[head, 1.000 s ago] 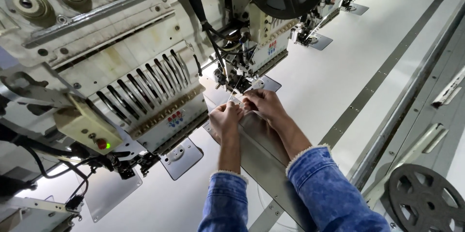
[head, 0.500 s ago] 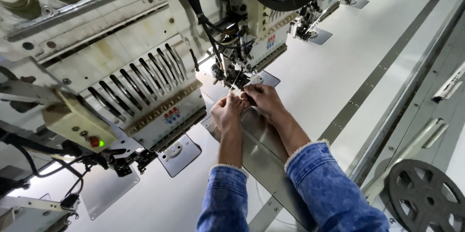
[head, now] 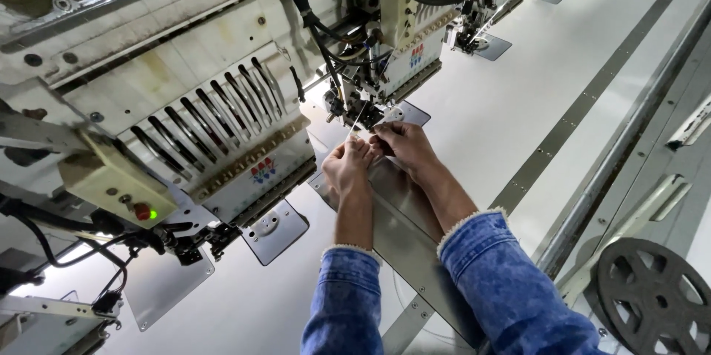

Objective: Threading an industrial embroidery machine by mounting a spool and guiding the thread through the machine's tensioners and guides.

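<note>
White machine bed under embroidery heads. We see left hand and right hand touching, fingertips pinched together on thin thread just below needle head.

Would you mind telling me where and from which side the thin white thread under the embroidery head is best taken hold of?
Probably at its loose lower end, pinched between fingertips from below and in front. The thread runs taut and slanted down from the embroidery head, whose needle parts crowd it above; the left hand and right hand meet there already.
</note>
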